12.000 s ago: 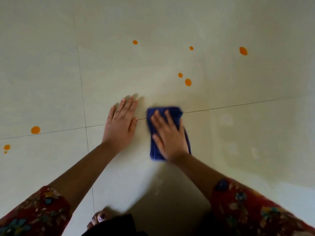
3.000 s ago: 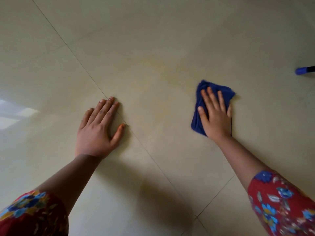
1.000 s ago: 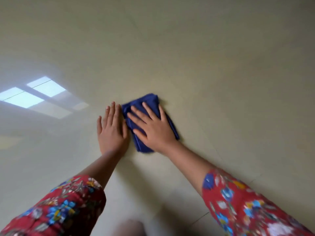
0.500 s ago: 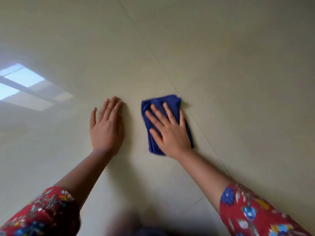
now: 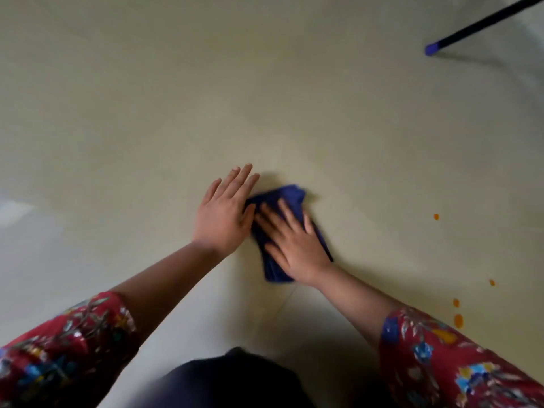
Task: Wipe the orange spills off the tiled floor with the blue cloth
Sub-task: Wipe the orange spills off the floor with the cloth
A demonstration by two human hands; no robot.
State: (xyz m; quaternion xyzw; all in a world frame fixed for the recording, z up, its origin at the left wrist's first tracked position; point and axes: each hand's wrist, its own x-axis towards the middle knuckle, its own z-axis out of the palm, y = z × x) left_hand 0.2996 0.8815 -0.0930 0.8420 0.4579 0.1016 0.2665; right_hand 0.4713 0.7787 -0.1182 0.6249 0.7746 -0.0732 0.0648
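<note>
flat palm on the blue cloth (image 5: pixel 290 195), orange spills (image 5: pixel 458 320) off to the right
right hand (image 5: pixel 297 242) presses the folded cloth to the tiled floor (image 5: pixel 323 113), fingers straight, no closed grip; left hand (image 5: pixel 223 216) lies flat, touching its left edge. 4 spots remain near right: slide across with even pressure, cloth kept folded.

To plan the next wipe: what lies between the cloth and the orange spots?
Only bare floor lies between the cloth and the spots, as the head view shows.

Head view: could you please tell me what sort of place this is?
Likely an indoor room, perhaps a home: a glossy pale tiled floor, a blue cloth on it, and a blue-tipped dark pole at upper right.
</note>
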